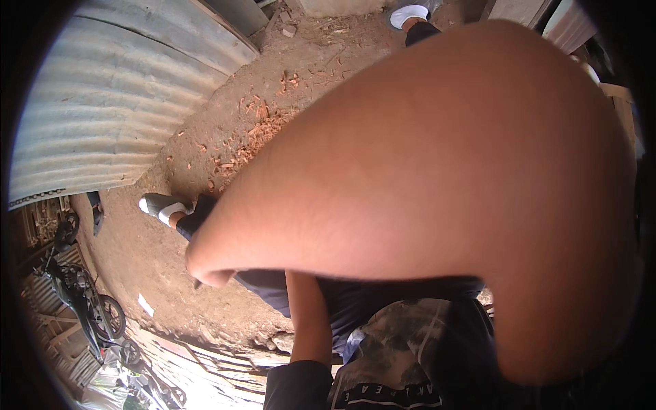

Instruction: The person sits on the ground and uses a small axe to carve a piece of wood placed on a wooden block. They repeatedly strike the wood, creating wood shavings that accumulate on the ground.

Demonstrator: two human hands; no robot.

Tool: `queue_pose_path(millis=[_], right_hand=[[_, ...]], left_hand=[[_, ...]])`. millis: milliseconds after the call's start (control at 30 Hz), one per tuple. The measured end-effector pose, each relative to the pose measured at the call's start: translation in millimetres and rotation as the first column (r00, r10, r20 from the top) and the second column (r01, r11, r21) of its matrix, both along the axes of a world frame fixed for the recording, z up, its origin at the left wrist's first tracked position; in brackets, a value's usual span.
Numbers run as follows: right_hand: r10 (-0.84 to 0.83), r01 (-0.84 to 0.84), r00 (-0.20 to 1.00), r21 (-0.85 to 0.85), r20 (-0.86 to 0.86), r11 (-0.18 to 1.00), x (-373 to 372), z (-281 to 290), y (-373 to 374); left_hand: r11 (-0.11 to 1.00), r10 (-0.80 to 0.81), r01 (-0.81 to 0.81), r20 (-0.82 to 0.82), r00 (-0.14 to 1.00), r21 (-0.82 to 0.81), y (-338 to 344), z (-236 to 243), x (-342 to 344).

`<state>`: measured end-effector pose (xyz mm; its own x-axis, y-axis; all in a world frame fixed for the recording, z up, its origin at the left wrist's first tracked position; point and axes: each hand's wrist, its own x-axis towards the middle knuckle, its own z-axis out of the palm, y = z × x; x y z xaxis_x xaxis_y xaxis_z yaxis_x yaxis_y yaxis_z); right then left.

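Note:
My right arm is raised and fills most of the view, its elbow at the upper right. The forearm runs left and down to my right hand (210,272), which is small and partly turned away. Its visible fingers look curled, and a short dark tip (198,282) pokes out below them; the rest of that thing is hidden. My left forearm comes up from a dark sleeve at the lower edge, and my left hand is hidden behind the right forearm. Dark trousers (270,290) and a patterned shirt (396,342) show beneath.
Reddish wood shavings (263,130) lie scattered on the dirt ground. A corrugated metal sheet (116,102) stands at upper left, with a motorcycle (85,301) at lower left. A grey and white shoe (164,207) is at left, and another shoe (408,15) at the top.

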<state>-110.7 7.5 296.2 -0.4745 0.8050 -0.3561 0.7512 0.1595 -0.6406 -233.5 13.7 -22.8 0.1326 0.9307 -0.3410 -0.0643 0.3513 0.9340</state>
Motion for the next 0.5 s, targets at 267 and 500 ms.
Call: queue_pose_path(millis=[267,500], right_hand=[[-0.069,0.069,0.998,0.000,-0.009,0.998,-6.9,-26.3,-2.0],[-0.070,0.069,0.996,-0.009,-0.059,0.998,-29.7,-42.0,-5.5]], left_hand=[[0.999,-0.037,0.039,0.071,0.997,-0.027,1.5,16.3,0.2],[0.999,0.021,-0.017,0.088,0.996,-0.046,4.9,5.1,-11.2]])
